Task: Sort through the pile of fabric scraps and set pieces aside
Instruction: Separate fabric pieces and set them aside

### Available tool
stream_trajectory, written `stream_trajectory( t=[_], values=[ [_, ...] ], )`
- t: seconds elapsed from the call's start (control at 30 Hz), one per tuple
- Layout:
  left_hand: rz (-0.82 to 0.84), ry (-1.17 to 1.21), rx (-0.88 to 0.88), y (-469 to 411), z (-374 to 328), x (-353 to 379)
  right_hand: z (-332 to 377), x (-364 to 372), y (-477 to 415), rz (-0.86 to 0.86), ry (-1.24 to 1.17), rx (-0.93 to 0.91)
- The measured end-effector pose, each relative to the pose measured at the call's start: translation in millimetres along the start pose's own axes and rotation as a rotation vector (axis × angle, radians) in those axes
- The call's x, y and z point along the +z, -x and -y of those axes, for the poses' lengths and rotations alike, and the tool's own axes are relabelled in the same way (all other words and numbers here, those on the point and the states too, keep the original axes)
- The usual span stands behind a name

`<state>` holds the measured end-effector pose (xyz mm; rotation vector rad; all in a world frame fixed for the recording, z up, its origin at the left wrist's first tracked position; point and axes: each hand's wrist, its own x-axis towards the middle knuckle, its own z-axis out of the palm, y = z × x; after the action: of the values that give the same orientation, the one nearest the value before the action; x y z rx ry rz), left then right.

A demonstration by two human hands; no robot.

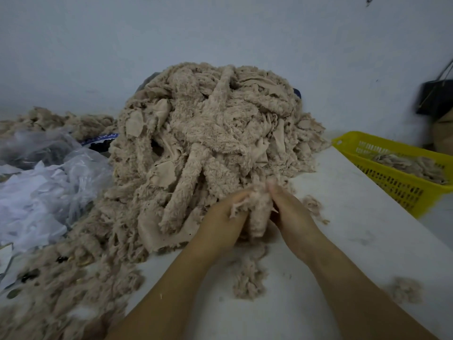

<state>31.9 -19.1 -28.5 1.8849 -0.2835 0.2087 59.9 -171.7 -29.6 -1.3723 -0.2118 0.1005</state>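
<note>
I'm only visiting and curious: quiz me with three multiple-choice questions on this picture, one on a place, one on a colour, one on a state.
1. Where is the yellow basket? A) left of the pile B) right of the pile C) on top of it
2. The pile's scraps are: A) beige B) green C) red
3. The two hands are: A) flat on the table B) gripping one fluffy piece C) lifting the basket

Answers: 1 B, it stands to the pile's right; 2 A, all are fluffy beige; 3 B, left hand and right hand hold it between them.
</note>
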Motion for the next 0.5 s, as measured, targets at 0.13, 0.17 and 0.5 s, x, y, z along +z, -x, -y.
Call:
stream_trajectory(
  t=[0.13, 0.17, 0.5],
  values=[
    [0.035, -0.152, 0.045, -1, 4, 1, -1, 3, -1, -0.076, 0.195, 0.012],
    [0.016, -0.142, 0.033, -1, 5, 1, -2, 2, -3, -0.106, 0.175, 0.019],
    [-0.417, 0.363, -0.172, -12, -2, -15, 11, -32, -15, -0.533, -0.051, 0.031]
  ],
)
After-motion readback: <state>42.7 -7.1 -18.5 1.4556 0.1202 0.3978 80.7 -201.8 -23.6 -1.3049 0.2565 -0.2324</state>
